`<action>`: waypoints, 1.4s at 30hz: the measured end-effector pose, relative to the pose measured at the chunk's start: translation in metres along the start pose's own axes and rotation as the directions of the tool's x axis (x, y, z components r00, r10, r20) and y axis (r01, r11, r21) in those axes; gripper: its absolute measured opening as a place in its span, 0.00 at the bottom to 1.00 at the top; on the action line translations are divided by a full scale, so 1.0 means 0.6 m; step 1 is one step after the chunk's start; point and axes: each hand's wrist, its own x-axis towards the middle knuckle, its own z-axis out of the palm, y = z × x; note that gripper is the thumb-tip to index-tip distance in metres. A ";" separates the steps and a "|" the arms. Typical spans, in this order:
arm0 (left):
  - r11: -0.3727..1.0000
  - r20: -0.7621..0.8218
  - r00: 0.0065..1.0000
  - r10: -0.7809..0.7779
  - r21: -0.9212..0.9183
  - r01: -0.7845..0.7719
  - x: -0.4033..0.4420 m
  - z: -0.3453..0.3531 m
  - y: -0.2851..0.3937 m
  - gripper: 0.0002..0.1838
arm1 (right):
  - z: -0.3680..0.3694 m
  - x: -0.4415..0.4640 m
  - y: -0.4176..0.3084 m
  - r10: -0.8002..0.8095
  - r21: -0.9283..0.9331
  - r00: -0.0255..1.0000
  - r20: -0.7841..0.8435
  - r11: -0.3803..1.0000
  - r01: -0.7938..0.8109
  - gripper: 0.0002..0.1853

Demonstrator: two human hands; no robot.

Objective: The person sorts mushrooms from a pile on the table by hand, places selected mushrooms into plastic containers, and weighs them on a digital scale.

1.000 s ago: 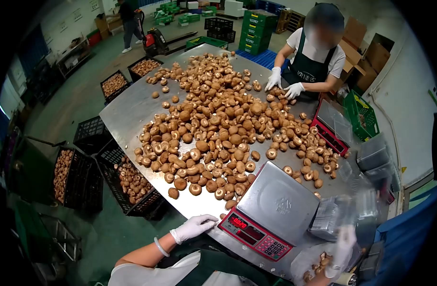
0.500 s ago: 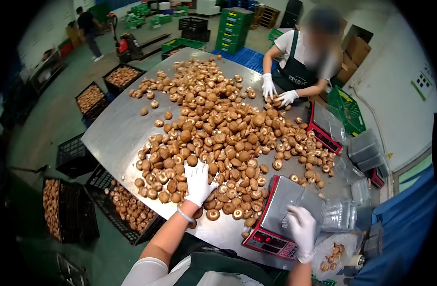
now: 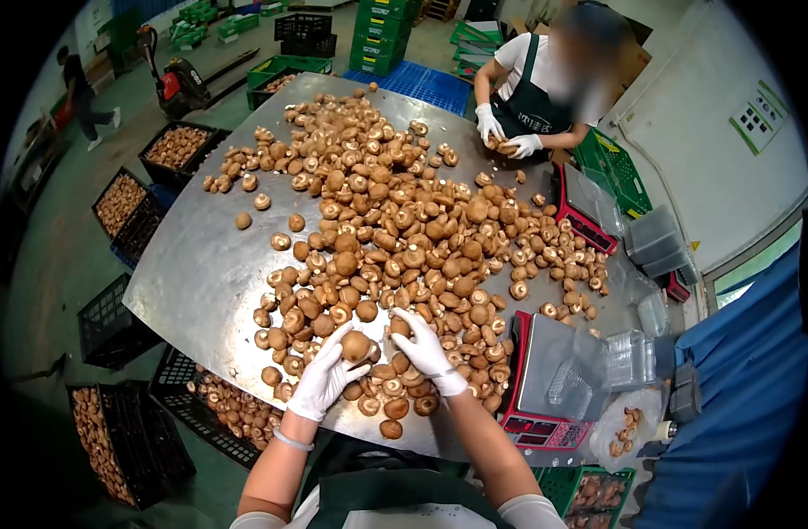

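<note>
A large heap of brown shiitake mushrooms spreads over the metal table. At its near edge, my white-gloved left hand curls around a round-capped mushroom, palm turned inward. Just to the right, my gloved right hand has its fingers closed on another mushroom. More mushrooms lie between and beneath both hands. A red-framed digital scale stands right of my right hand, with a clear plastic container on its pan.
Across the table a person in white gloves handles mushrooms beside a second scale. Clear containers are stacked at the right, near a bag of mushroom pieces. Black crates of mushrooms line the left. Another person walks far left.
My right hand has left the scale and moved left to the mushrooms, leaving a clear container on the pan. My left hand has drawn back slightly and now holds a mushroom.
</note>
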 end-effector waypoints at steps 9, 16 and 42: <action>0.949 -0.036 0.999 0.020 0.315 -0.008 -0.007 0.012 -0.037 0.24 | 0.022 -0.079 -0.083 0.137 0.532 0.964 0.227 0.812 -0.240 0.25; 0.934 -0.071 0.987 0.143 0.339 -0.111 -0.021 0.046 -0.008 0.20 | -0.107 -0.153 -0.115 0.373 0.692 0.927 -0.051 0.682 -0.236 0.19; -0.285 0.292 0.832 0.472 0.943 -0.170 -0.006 0.059 -0.217 0.17 | -0.182 -0.179 -0.007 -0.231 -0.285 0.969 -0.086 0.938 0.198 0.11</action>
